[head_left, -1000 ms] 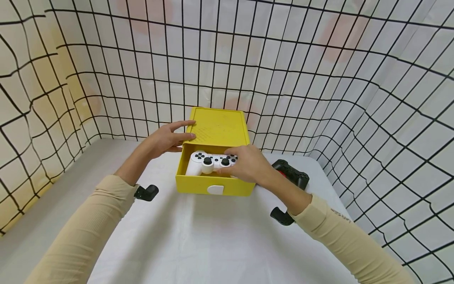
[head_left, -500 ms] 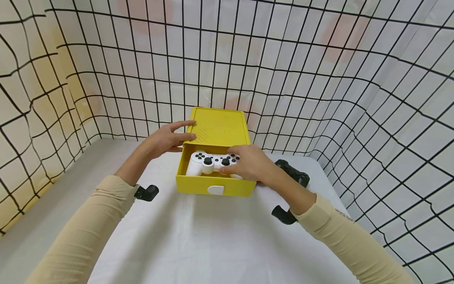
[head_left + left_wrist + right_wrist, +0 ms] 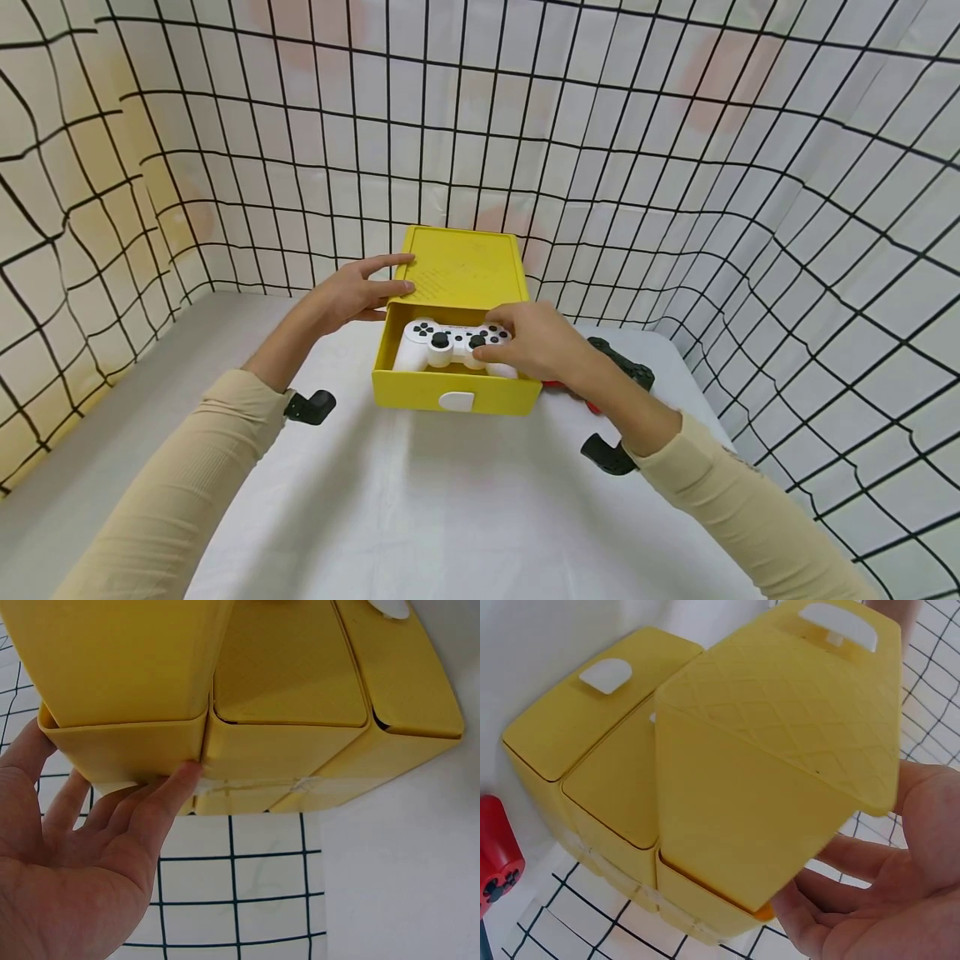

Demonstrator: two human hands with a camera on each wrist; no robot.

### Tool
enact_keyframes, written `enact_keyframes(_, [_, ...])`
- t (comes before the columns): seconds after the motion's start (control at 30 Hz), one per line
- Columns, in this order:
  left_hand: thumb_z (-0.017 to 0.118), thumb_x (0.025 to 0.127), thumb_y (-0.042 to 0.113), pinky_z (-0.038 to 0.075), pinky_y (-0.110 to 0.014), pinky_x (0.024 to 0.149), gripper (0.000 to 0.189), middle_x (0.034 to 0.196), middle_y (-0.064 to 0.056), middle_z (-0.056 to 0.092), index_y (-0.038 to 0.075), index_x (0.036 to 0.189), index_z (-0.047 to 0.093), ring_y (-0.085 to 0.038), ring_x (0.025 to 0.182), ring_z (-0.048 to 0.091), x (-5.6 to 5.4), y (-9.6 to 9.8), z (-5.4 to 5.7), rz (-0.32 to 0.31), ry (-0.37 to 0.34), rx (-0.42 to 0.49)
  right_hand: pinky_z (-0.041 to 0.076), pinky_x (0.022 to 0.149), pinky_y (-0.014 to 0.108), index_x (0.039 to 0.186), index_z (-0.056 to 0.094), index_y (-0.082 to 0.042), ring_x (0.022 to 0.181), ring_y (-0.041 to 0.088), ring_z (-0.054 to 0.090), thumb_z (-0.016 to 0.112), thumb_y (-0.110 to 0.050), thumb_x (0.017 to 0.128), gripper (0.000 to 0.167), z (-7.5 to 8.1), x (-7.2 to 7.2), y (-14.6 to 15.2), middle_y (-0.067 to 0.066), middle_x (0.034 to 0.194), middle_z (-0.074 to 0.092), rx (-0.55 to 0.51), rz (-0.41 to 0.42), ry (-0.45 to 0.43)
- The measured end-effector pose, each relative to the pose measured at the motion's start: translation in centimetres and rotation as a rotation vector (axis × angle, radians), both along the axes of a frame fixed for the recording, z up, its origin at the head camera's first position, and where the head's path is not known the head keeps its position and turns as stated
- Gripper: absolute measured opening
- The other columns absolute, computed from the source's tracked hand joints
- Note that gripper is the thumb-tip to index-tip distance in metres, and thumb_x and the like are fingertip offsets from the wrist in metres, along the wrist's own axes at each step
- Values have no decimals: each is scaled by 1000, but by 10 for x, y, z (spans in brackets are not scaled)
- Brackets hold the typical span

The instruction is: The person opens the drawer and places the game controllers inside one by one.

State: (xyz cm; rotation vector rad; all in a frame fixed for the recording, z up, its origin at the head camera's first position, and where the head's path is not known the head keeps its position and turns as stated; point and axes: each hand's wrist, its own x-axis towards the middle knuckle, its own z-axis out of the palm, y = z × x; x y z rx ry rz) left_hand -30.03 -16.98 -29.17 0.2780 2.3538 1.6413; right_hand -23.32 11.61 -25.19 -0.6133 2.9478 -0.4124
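Note:
A yellow drawer unit (image 3: 465,265) stands on the white table in the head view, its top drawer (image 3: 420,392) pulled out toward me. Inside lies a white game controller (image 3: 440,354) with black sticks and buttons. My left hand (image 3: 348,293) rests against the unit's left side and top edge, fingers extended; in the left wrist view its fingers (image 3: 161,806) touch the casing beside the drawer. Over the controller's right end is my right hand (image 3: 540,342), thumb near the right stick and fingers loosely bent behind. The drawer wall hides its fingertips in the right wrist view.
A black game controller (image 3: 624,363) lies right of the unit, partly behind my right forearm. A red controller (image 3: 499,859) shows beside the unit in the right wrist view. Black grid-patterned walls (image 3: 480,125) enclose the back and sides.
My right hand has slid slightly right along the white controller, uncovering more of its right buttons and grip. The controller has hardly moved; my left hand and the unit look unchanged.

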Motion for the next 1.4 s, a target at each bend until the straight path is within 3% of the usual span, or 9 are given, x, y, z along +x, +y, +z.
enact_keyframes(0.47, [67,98,38,43,-51,114,68,156,-13,46,33,158,35,-34,145,44,1,0,0,3,-6,0,53,94,44,149,53,-21,115,27,56,78,-53,84,77,11,16,23,4,133,63,-102,30,-46])
enact_keyframes(0.73, [68,98,39,43,-51,115,69,157,-12,45,33,158,35,-33,145,44,1,0,0,4,-10,2,42,114,58,157,37,-11,140,33,43,89,-42,75,102,7,29,41,10,156,46,-117,55,-70])
enact_keyframes(1.07, [68,98,38,42,-52,115,68,155,-12,48,34,158,36,-33,145,44,0,1,1,8,-22,12,38,112,68,164,19,-21,147,36,35,91,-39,73,117,-5,17,50,12,161,38,-120,23,-103])
enact_keyframes(1.4, [68,98,37,42,-52,115,69,157,-13,45,34,158,35,-34,145,43,-1,1,2,0,-31,16,38,112,67,162,25,-22,143,36,39,88,-41,76,109,-3,9,51,13,158,42,-124,29,-161])
